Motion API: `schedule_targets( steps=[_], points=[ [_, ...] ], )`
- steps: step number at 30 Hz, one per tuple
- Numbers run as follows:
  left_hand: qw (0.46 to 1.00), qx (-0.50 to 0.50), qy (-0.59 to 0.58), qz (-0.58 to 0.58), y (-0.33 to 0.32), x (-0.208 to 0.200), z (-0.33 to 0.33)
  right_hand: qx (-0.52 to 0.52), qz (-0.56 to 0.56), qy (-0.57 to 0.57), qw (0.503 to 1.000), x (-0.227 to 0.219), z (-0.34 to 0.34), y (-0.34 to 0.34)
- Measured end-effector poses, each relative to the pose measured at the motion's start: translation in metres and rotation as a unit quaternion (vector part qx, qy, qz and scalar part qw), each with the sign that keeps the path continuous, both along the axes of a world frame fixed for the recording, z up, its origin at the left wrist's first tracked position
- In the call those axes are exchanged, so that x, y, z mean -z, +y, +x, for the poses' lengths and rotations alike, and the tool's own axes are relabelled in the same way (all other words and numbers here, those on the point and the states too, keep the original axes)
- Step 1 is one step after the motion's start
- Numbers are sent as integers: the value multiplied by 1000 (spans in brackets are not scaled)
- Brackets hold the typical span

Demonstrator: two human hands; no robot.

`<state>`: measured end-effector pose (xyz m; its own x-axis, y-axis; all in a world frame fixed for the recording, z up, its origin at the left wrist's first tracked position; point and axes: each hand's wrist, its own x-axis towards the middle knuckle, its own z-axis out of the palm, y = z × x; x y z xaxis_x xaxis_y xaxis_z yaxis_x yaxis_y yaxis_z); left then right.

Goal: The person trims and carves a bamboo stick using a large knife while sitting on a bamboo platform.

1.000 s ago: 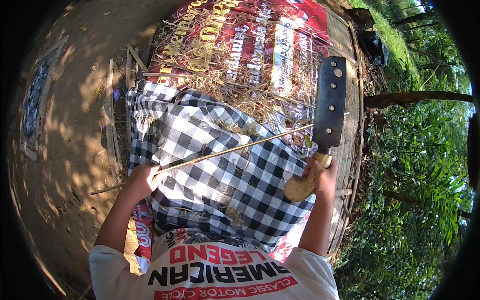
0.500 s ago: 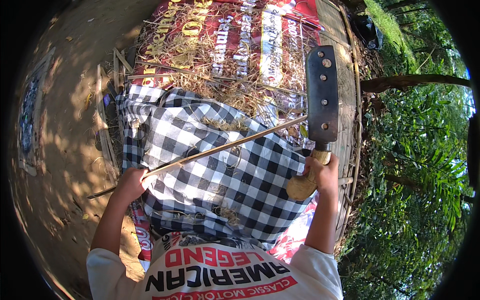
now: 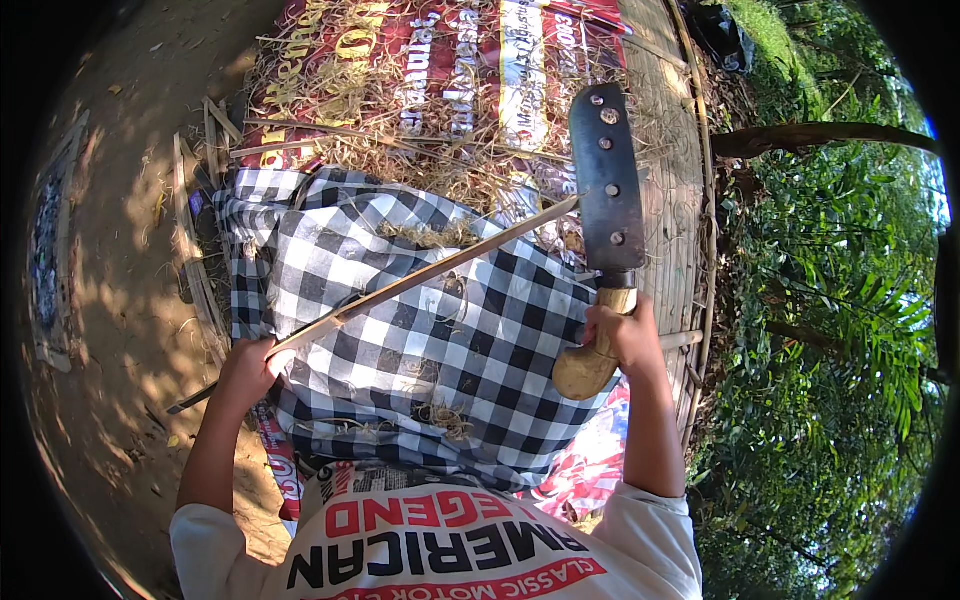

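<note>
Two hands share the work: the left hand [image 3: 250, 368] grips a thin stick [image 3: 420, 278] steady across the checked cloth [image 3: 430, 350]. The right hand [image 3: 622, 335] is closed round a cleaver [image 3: 606, 180], its blade meeting the stick's far end for shaving.

We're outdoors, no walls or roof. Left side: bare packed dirt ground [image 3: 120, 200], dappled with sun and leaf shadow. Ahead of us: a red printed banner [image 3: 420, 60] spread flat, littered with dry straw shavings [image 3: 330, 110]. Thin bamboo slats [image 3: 205, 150] lie along its left edge. To the right of the banner we see a woven bamboo platform [image 3: 670, 150] with a curved rim. Beyond it: dense green foliage [image 3: 850, 330] and a leaning tree trunk [image 3: 820, 135]. Light is hard, direct sun, strong contrast.
</note>
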<state>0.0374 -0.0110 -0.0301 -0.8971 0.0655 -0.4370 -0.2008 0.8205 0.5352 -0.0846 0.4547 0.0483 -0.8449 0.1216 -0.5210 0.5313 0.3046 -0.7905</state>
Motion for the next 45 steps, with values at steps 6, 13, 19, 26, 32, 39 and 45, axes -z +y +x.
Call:
schedule_targets(
  steps=[6,13,19,26,32,39,45],
  points=[
    [999,25,-5,-37,5,-5,-6,1,0,-4,1000,-4,-12,28],
    [999,9,-31,-9,-1,-5,-1,-62,-23,-51,997,9,-4,10],
    [1000,-7,8,27,4,0,-1,-28,-4,-20,999,15,10,-18],
    [1000,7,-4,30,4,-1,-3,2,-8,-4,1000,2,-9,2],
    [1000,7,-23,17,-5,-2,-7,-57,-33,-64,996,4,4,-5],
    [999,5,-3,44,-3,9,-1,-77,29,-44,996,4,15,-26],
    [995,-27,-65,66,1,4,-9,10,-53,-5,999,-8,-2,3]
  ],
)
